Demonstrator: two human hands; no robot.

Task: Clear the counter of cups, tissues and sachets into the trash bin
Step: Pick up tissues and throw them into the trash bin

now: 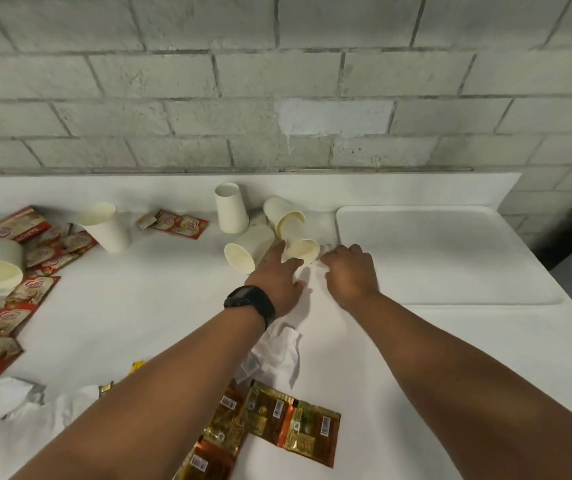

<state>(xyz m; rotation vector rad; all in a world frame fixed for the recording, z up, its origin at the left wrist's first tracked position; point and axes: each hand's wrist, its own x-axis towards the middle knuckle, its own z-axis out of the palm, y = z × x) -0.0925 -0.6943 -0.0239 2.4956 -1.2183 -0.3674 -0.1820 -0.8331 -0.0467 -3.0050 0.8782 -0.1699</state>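
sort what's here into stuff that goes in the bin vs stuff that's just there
For the bin:
- paper cups
- crumpled tissues
- red creamer sachets
- gold sachets

Just there:
- white tray
- brick wall
- black wristwatch

No bin shows. The left hand and right hand reach toward the cups.

Four white paper cups (263, 226) are clustering near the wall ahead of me, one standing upside down, three tipped over. Red sachets (178, 222) are lying at left, gold sachets (277, 415) nearest me, beside what looks like crumpled tissue (279, 351).
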